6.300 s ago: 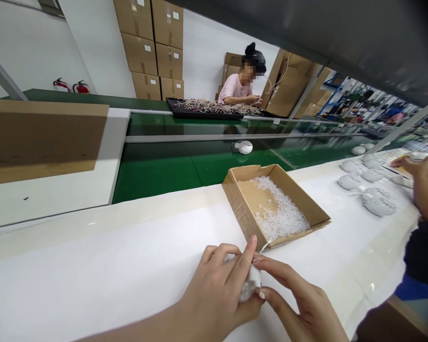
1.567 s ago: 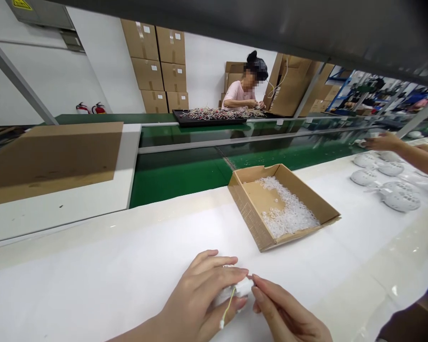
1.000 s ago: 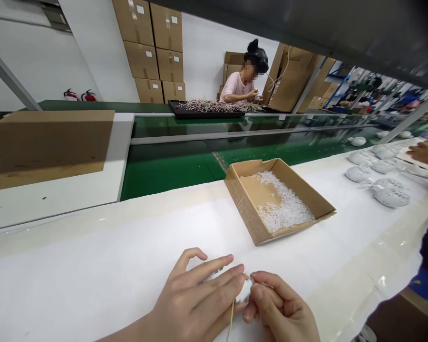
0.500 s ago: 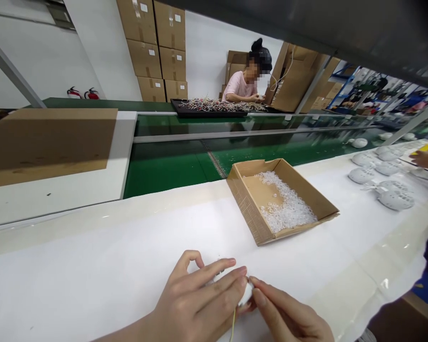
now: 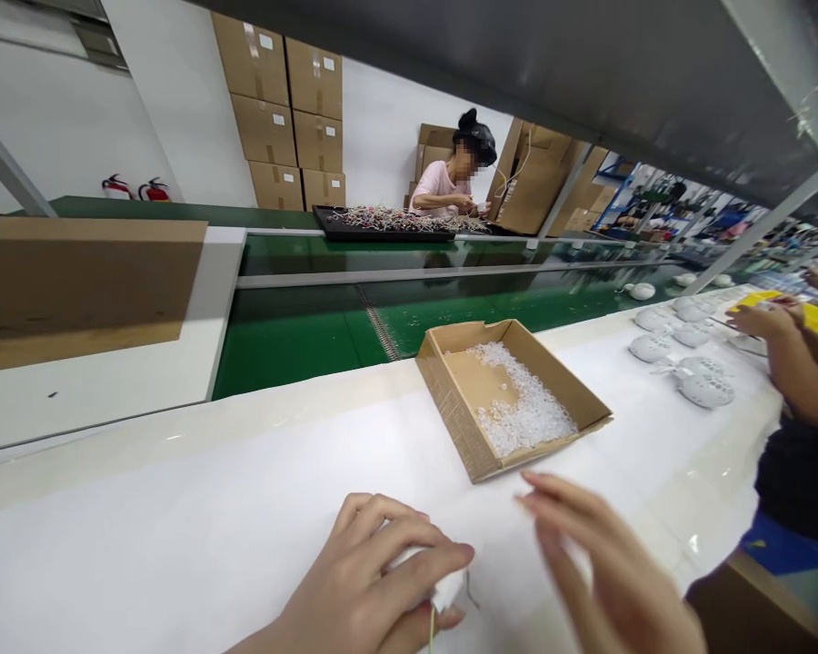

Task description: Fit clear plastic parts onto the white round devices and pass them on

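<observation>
My left hand [image 5: 374, 581] is closed around a small white plastic part [image 5: 448, 592], most of it hidden under the fingers. A thin yellow-green wire [image 5: 432, 627] hangs from its near side, and a short dark wire end [image 5: 473, 590] sticks out to the right. My right hand [image 5: 606, 563], blurred by motion, is apart from the part, its fingers stretched out with nothing seen in them. Just beyond the right fingertips stands a shallow cardboard box [image 5: 450, 400] with many small clear plastic rings [image 5: 528, 418] heaped along its right side.
Several white domed housings [image 5: 705, 386] lie on the white table at right, near a co-worker's arm [image 5: 791, 363]. A green conveyor [image 5: 293, 327] runs behind. A person [image 5: 443, 186] sits beyond it by a black tray of wires [image 5: 382, 234]. A grey shelf [image 5: 552, 73] hangs overhead.
My right hand has let go of the white part and moved right and up toward the box, opening its fingers. My left hand still holds the part. The view has shifted slightly.
</observation>
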Tool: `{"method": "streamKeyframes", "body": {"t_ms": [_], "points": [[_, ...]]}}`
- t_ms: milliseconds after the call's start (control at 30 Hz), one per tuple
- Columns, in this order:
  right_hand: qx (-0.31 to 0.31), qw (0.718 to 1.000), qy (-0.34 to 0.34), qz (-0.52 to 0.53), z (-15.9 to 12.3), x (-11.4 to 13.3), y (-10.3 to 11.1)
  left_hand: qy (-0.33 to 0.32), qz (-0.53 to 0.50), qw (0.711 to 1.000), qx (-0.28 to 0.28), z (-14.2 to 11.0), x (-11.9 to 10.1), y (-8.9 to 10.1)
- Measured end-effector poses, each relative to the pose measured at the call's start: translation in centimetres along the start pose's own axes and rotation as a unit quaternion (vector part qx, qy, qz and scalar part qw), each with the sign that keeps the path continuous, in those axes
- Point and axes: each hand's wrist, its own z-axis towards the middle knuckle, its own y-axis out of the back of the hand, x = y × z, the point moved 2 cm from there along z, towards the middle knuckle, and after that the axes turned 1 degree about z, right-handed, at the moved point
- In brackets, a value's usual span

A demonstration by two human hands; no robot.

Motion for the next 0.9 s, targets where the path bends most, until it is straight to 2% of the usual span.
{"method": "streamKeyframes", "body": {"t_ms": [33,67,100,167,233,333,467,567,700,767,833,867,900], "points": [[-0.006,0.999,-0.04,-0.016,2.0,-1.5,0.9,0.002,-0.011,1.0,-0.002,-0.1,0.1,-0.1],[0.017,0.995,-0.086,-0.055,4.2,-3.1,1.5,0.01,-0.022,1.0,-0.005,-0.2,0.2,-0.2],[0.099,0.982,-0.118,-0.111,6.3,-4.7,1.6,0.017,-0.033,0.999,-0.011,-0.3,0.3,-0.2],[0.189,0.964,-0.126,-0.138,10.1,-7.6,1.1,0.025,-0.058,0.998,-0.032,-0.4,0.4,-0.1],[0.261,0.945,-0.114,-0.157,12.8,-9.7,-0.1,0.037,-0.084,0.994,-0.053,-0.3,0.6,0.3],[0.337,0.919,-0.092,-0.183,14.1,-10.9,-1.8,0.081,-0.091,0.99,-0.073,-0.1,1.1,0.9],[0.386,0.897,-0.068,-0.206,13.2,-10.8,-3.4,0.102,-0.087,0.986,-0.102,-0.2,1.7,1.1],[0.379,0.898,-0.065,-0.215,13.0,-10.7,-4.3,0.099,-0.073,0.987,-0.106,-0.3,1.7,1.0],[0.322,0.924,-0.062,-0.197,13.4,-9.3,-3.8,0.096,-0.036,0.99,-0.093,-0.2,1.4,1.2],[0.285,0.94,-0.056,-0.179,12.7,-7.1,-2.6,0.095,-0.02,0.99,-0.099,-0.1,1.2,1.4],[0.238,0.961,-0.024,-0.135,10.9,-4.0,-1.2,0.11,-0.017,0.989,-0.103,0.1,1.2,1.4],[0.21,0.972,0.008,-0.104,9.6,-2.2,-0.7,0.121,-0.017,0.987,-0.101,0.2,1.1,1.5],[0.158,0.984,0.073,-0.041,8.2,-0.5,-0.2,0.129,-0.019,0.986,-0.101,0.2,1.1,1.5]]}}
